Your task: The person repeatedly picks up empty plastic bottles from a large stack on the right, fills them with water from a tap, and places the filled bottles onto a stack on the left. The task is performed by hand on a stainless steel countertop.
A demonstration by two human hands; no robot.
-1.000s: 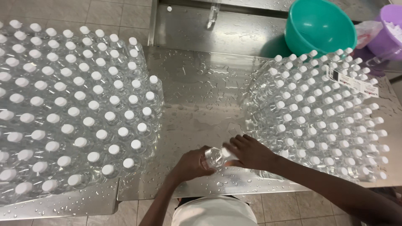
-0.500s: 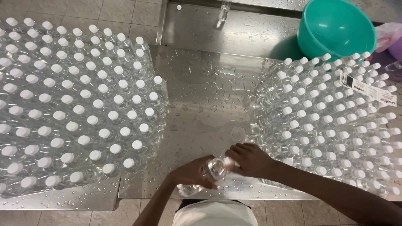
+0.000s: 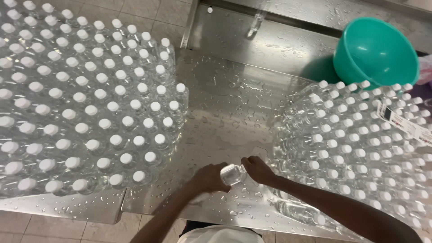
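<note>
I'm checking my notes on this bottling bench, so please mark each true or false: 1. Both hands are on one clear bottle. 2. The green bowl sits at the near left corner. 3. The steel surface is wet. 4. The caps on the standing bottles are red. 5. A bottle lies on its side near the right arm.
1. True: the left hand and the right hand hold one clear bottle between them.
2. False: the green bowl is at the far right.
3. True: drops cover the steel surface.
4. False: the caps are white.
5. True: a lying bottle rests beside the right arm.
</note>
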